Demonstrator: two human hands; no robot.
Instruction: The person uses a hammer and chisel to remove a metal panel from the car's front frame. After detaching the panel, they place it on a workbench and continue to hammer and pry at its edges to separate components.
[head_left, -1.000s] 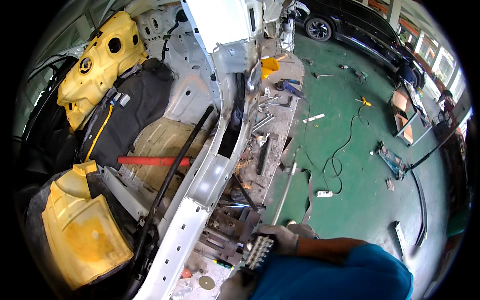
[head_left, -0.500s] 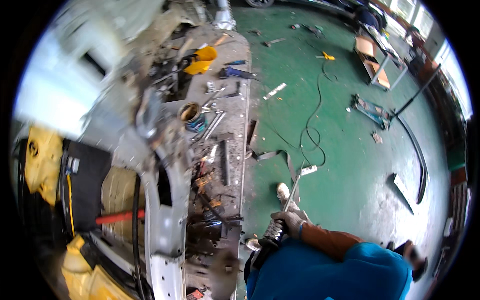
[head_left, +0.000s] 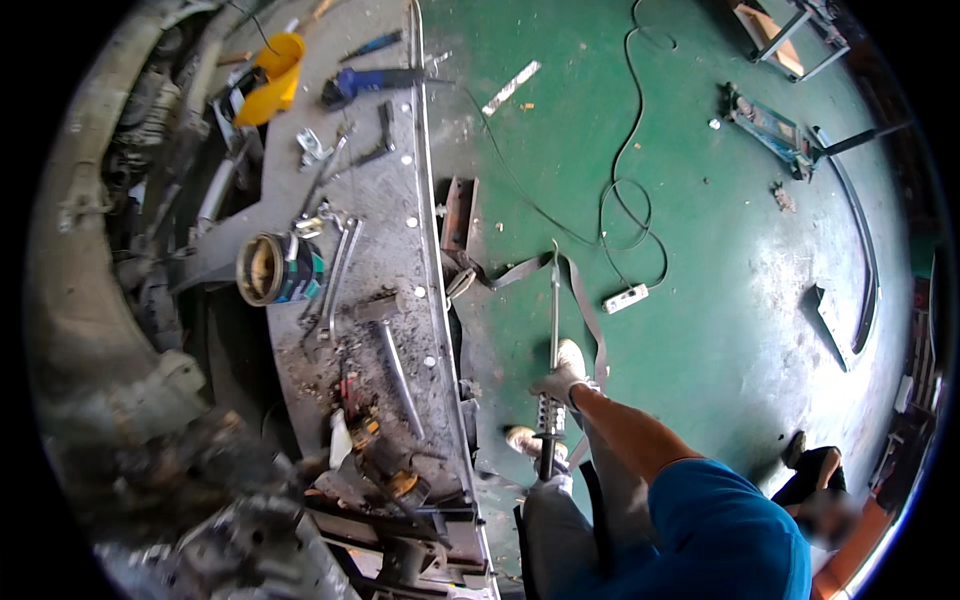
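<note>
My right hand [head_left: 562,382], in a grey glove, is closed round a long metal tool like a slide hammer, at the top of its perforated weight [head_left: 548,415]. Its thin rod [head_left: 555,310] runs forward to a hooked tip, and its dark lower end lies over my legs and shoes. A grey strap [head_left: 585,300] lies curved beside the rod. I cannot make out my left hand. To the left, a metal platform [head_left: 355,260] bears a sledgehammer [head_left: 400,375], wrenches [head_left: 345,275], a can [head_left: 262,270], a blue grinder [head_left: 355,85] and a yellow plastic piece [head_left: 280,85].
A stripped car body [head_left: 120,290] fills the left side. On the green floor lie a power strip [head_left: 625,298] with cable, a floor jack [head_left: 770,135] and a curved black part [head_left: 865,260]. A trolley [head_left: 800,45] stands at top right; another person [head_left: 830,475] is at lower right.
My view has swung rightward and down, off the car body onto the platform and floor. My right arm and the long tool now point straighter ahead, away from me.
</note>
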